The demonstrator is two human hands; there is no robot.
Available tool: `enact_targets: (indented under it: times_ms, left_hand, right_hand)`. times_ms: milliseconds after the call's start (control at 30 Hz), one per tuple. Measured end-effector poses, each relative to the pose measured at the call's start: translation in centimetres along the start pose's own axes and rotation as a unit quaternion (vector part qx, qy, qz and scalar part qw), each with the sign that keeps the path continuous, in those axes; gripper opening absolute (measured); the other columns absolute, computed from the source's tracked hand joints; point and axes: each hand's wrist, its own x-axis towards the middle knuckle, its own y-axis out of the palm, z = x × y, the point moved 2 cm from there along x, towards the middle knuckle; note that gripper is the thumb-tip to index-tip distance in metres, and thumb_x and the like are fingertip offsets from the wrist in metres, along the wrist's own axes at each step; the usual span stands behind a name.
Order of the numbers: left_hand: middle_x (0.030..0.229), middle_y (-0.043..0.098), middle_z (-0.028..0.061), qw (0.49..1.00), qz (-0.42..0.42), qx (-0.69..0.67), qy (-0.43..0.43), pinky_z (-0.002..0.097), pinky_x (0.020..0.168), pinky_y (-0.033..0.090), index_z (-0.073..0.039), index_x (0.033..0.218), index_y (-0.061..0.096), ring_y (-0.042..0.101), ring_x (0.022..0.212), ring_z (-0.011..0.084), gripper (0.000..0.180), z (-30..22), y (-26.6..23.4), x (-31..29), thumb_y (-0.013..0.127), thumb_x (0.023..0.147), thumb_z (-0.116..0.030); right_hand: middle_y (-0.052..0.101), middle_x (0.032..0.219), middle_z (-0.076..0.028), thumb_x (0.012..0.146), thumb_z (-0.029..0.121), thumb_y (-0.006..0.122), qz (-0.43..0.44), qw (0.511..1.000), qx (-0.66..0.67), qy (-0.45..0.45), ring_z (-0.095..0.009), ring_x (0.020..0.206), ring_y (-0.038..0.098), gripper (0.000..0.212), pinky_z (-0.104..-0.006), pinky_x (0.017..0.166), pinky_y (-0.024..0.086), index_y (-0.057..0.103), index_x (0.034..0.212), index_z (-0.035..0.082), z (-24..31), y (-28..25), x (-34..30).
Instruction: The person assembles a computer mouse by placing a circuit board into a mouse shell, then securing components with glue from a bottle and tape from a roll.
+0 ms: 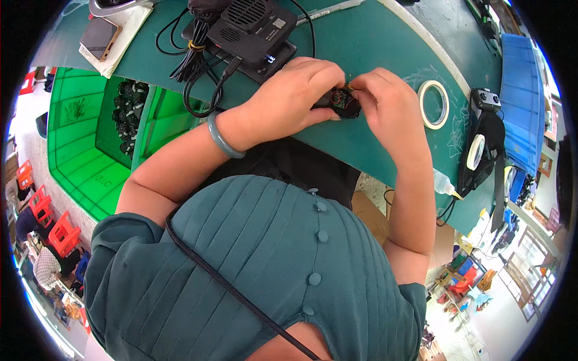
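A small black electronic housing (347, 109) lies at the middle of the bench, its green circuit board and thin red wires exposed. My left hand (298, 90) grips the housing from the left, thumb along its near side and fingers over its far side. My right hand (385, 99) is closed in a pinch at the housing's far right edge, close to the left fingertips. What sits between those right fingers is too small to make out. Right of my right hand, a roll of cream tape (433, 104) lies flat.
A black vented device (241, 36) with bundled black cables (195, 51) stands behind my left hand. A phone (100, 38) rests on papers at far left. A green bin (81, 138) holds black parts. At right are a squeeze bottle (444, 182) and another tape roll (475, 151) on a black strap.
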Motion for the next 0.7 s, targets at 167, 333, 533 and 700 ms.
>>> enact_targets:
  times_ms: [167, 333, 533, 700]
  left_hand:
    - [0.115, 0.063, 0.0044, 0.986, -0.042, 0.148, 0.06, 0.0477, 0.105, 0.038, -0.012, 0.101, 0.066, 0.058, 0.115, 0.0259, 0.034, -0.5, 0.1, -1.3, 0.082, 0.073, -0.023]
    - [0.114, 0.06, 0.002, 0.974, -0.03, 0.216, 0.056, 0.051, 0.111, 0.028, -0.016, 0.096, 0.068, 0.053, 0.122, 0.0213, 0.025, -0.8, 0.6, -1.1, 0.078, 0.077, -0.03]
    - [0.115, 0.059, 0.0026, 0.974, -0.023, 0.222, 0.05, 0.0509, 0.111, 0.028, -0.016, 0.1, 0.068, 0.052, 0.122, 0.0222, 0.027, -1.1, 0.8, -1.1, 0.077, 0.079, -0.03]
    - [0.113, 0.057, 0.0037, 0.971, 0.027, 0.234, 0.035, 0.0524, 0.111, 0.027, -0.017, 0.111, 0.065, 0.053, 0.122, 0.0234, 0.035, -1.3, 1.1, -0.8, 0.076, 0.08, -0.03]
  right_hand:
    - [0.062, 0.084, -0.012, 0.082, 0.005, 0.068, -0.015, 1.0, 0.016, 0.02, -0.033, 0.082, 0.063, 0.007, -0.0423, 0.072, 0.051, 0.067, 0.088, 0.003, 0.0, 0.1, -0.3]
    - [0.062, 0.084, -0.012, 0.082, 0.005, 0.068, -0.016, 0.999, 0.043, 0.027, -0.033, 0.082, 0.063, 0.007, -0.0422, 0.072, 0.051, 0.067, 0.088, 0.002, -1.0, 0.5, -0.2]
    - [0.062, 0.084, -0.013, 0.082, 0.005, 0.066, -0.016, 0.998, 0.051, 0.026, -0.034, 0.083, 0.063, 0.006, -0.0434, 0.072, 0.051, 0.067, 0.088, 0.002, -0.7, 0.4, -0.3]
    - [0.061, 0.085, -0.013, 0.082, 0.003, 0.061, -0.008, 1.0, 0.001, 0.006, -0.034, 0.086, 0.062, 0.005, -0.0439, 0.074, 0.052, 0.064, 0.086, 0.003, 0.1, 0.4, -0.4]
